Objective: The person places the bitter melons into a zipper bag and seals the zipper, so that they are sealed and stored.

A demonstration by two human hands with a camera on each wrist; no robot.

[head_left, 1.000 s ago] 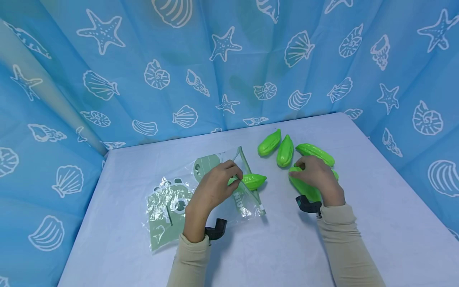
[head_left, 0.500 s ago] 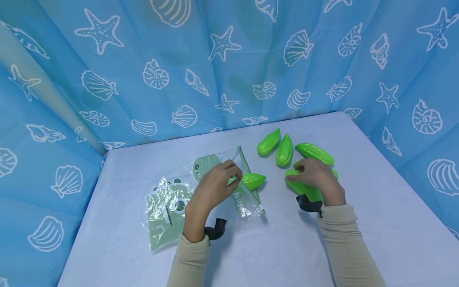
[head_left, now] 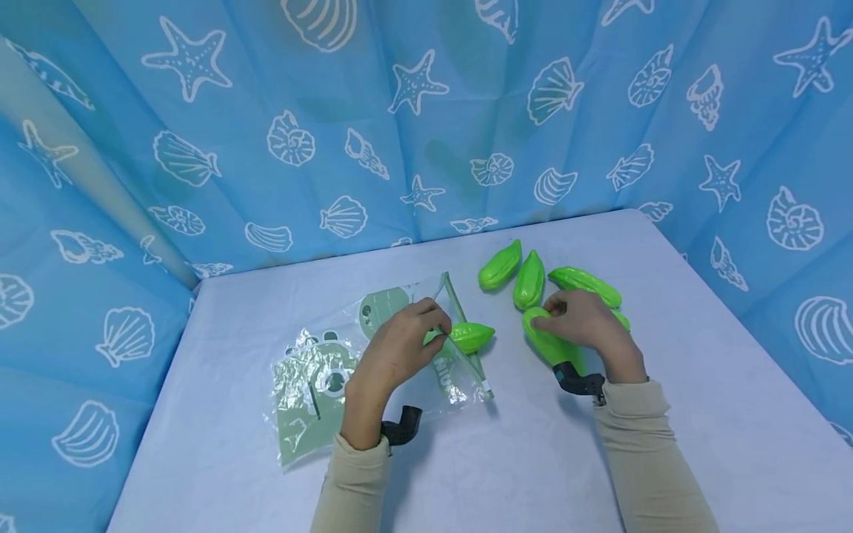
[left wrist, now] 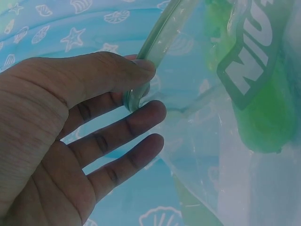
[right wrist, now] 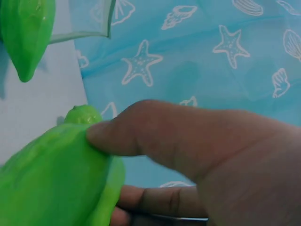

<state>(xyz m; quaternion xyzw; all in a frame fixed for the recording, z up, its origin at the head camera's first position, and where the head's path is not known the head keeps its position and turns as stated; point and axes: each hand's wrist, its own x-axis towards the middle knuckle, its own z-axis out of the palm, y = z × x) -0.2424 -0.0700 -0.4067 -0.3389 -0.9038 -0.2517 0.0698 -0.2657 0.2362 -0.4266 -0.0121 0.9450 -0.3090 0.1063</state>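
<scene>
Blue curtain (head_left: 460,129) hangs behind the white table (head_left: 496,466). From the left: the bag (head_left: 303,403) (clear, green-printed), its lip (left wrist: 160,35) pinched by the left hand (head_left: 398,342); the bagged gourd (head_left: 474,337), tip poking out; 2 loose gourds (head_left: 500,266) farther back; the held gourd (head_left: 545,337), gripped by the right hand (head_left: 589,323); the far gourd (head_left: 586,282) behind that hand; rightmost, a half-hidden gourd (head_left: 623,320).

On my surface (head_left: 493,466): bag (head_left: 320,389) left, 1 gourd (head_left: 474,337) protruding from its mouth; more gourds (head_left: 529,281) right; curtain (head_left: 453,133) behind.
</scene>
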